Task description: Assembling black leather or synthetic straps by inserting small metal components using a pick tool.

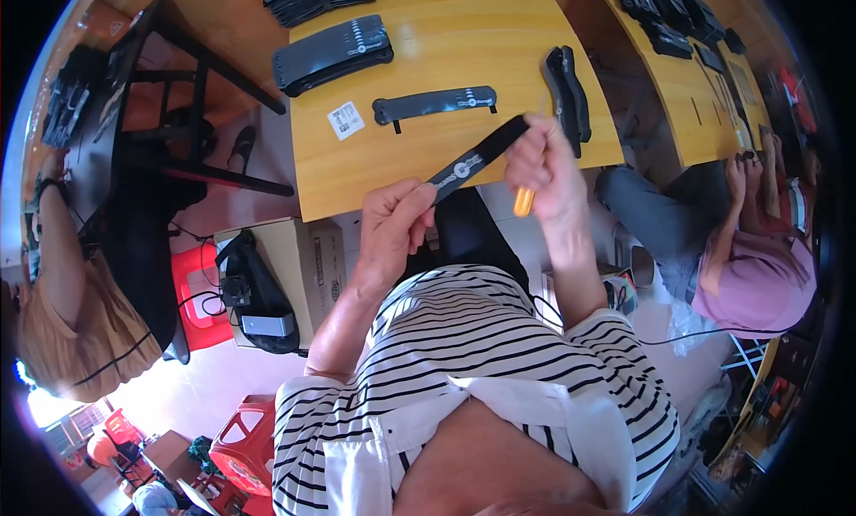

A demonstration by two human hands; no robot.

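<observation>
Holding a flat black strap (474, 157) up between both hands, just over the near edge of the wooden table (419, 173), so it hangs in the air rather than resting on anything. The left hand (394, 224) has its thumb and fingers pinched shut on the lower end, and the right hand (542, 164) is closed around the upper end, with an orange-handled tool (523, 200) poking down out of that same fist. So the strap's long axis runs on a diagonal, low on the left and rising up and away to the right, and the left hand is the one nearer the body. Looks-wise it's a thin, narrow band, matte black, with a small round silvery mark about halfway along. A bit further out on the table lies another black strap (434, 104) laid flat, with a small white label (345, 120) beside it, then a curved stack of black pieces (567, 94) to the right and more stacked black pieces (332, 53) at the far side.
</observation>
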